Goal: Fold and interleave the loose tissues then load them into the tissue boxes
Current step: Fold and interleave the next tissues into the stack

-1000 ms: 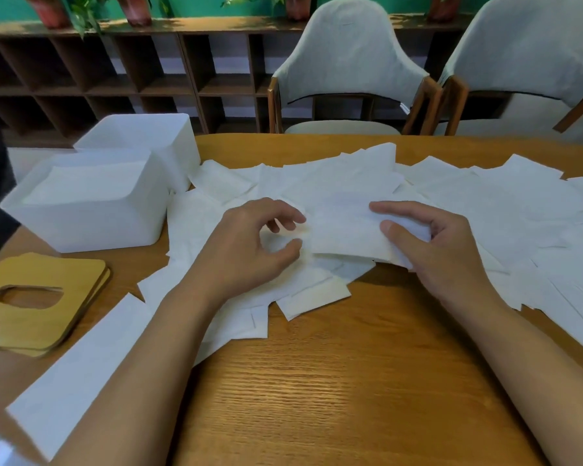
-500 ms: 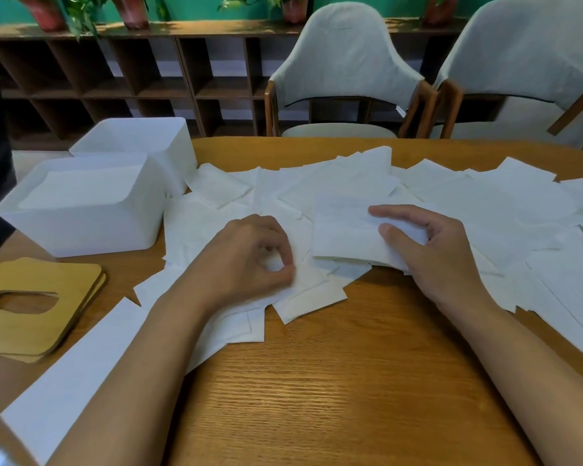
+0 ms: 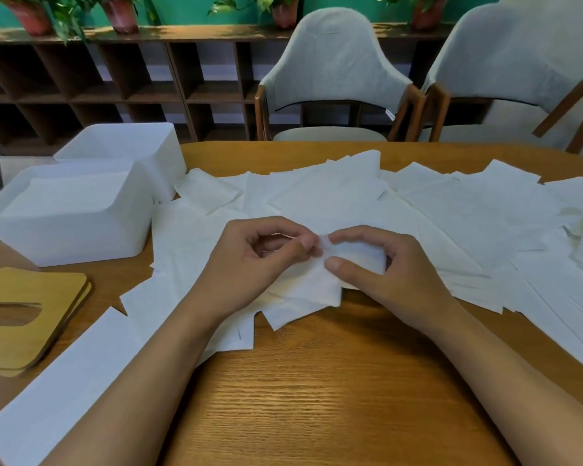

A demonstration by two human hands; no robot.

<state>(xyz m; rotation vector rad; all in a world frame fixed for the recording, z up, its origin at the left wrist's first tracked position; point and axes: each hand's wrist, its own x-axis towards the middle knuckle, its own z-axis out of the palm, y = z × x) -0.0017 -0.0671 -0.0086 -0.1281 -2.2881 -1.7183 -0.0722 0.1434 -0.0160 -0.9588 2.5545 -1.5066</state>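
Note:
Several loose white tissues (image 3: 468,213) lie spread over the middle and right of the wooden table (image 3: 317,398). My left hand (image 3: 249,264) and my right hand (image 3: 384,267) meet at the table's centre, and both pinch one folded white tissue (image 3: 313,280) between thumb and fingers. Two white tissue boxes stand at the left: the near box (image 3: 68,237) holds a flat stack of tissues, and the far box (image 3: 128,149) stands behind it, its inside hidden. A long folded tissue strip (image 3: 58,388) lies by my left forearm.
Two wooden lids (image 3: 31,317) with an oval slot are stacked at the left edge. Two grey chairs (image 3: 334,79) stand behind the table, and a dark shelf unit (image 3: 115,89) with potted plants lines the wall.
My right hand let go of the flat tissue it pressed and curled inward. My left hand moved right to meet it. Both now pinch one tissue, lifted slightly off the pile.

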